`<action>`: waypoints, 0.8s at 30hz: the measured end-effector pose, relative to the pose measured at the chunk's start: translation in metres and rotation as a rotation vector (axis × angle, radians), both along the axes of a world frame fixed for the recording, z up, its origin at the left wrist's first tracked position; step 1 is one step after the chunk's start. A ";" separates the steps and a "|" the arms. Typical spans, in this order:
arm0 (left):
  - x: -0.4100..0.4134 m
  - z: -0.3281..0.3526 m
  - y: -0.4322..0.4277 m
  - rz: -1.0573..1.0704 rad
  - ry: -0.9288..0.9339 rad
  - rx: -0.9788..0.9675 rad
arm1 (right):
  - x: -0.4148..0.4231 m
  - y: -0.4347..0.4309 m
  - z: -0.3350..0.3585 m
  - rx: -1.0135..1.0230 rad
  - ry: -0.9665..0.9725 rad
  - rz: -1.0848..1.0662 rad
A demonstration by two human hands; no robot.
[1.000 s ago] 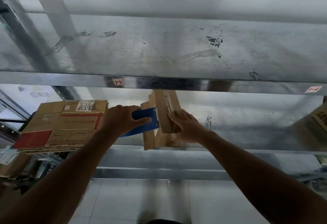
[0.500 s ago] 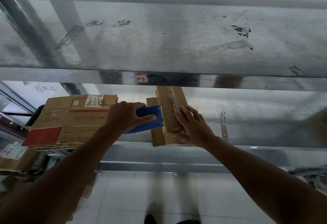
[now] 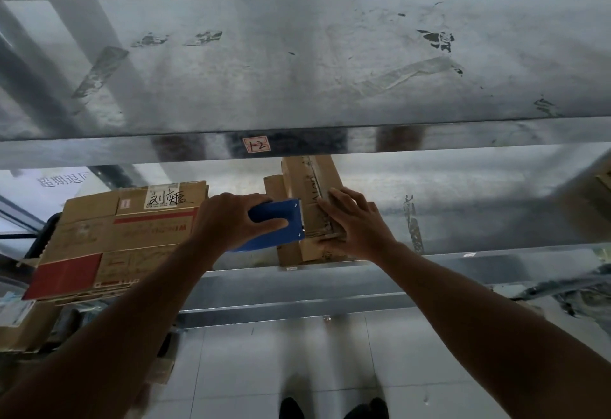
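1. On my left hand [image 3: 231,220] the fingers [image 3: 256,199] were curled over the far edge of a flat blue plastic hand tool [image 3: 281,220], with the thumb across its near face, clamping it.
2. The tool's right end lay against the left face of a tall upright brown cardboard box [image 3: 309,183].
3. On my right hand [image 3: 358,225] the fingers [image 3: 345,202] lay straight and close together, pressed flat on that box's right face.
4. The box stood on the lower grey metal shelf [image 3: 479,253], and a shorter brown carton [image 3: 274,187] touched its left side.
5. Left of my left hand lay a stack of flattened brown cardboard boxes [image 3: 115,233], its near corner red.
6. Above the tall box, the upper shelf's front lip [image 3: 429,137] carried a small red-bordered white label [image 3: 256,145].
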State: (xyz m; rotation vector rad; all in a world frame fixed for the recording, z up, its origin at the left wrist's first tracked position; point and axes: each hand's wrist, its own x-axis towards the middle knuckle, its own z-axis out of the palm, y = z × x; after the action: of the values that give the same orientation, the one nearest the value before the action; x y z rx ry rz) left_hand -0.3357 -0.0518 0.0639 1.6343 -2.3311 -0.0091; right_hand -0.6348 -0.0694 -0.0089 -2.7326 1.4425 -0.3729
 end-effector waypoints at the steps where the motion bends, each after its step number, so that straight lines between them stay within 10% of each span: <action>1: 0.000 0.000 -0.001 -0.012 0.008 -0.009 | 0.000 -0.002 0.001 -0.004 0.003 -0.013; 9: 0.003 0.004 -0.001 -0.063 0.050 -0.073 | 0.008 -0.007 0.010 0.175 -0.035 -0.028; 15: 0.004 0.007 0.004 -0.138 0.125 -0.077 | 0.015 0.019 0.046 0.336 -0.708 -0.193; 24: -0.013 0.017 0.009 -0.293 0.265 -0.168 | 0.013 0.036 0.071 0.822 -0.921 -0.157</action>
State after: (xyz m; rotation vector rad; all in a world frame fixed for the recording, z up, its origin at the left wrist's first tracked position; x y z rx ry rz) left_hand -0.3490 -0.0432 0.0811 1.1281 -2.2730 -0.0836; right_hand -0.6219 -0.0332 0.0617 -1.4777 1.1433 -0.7100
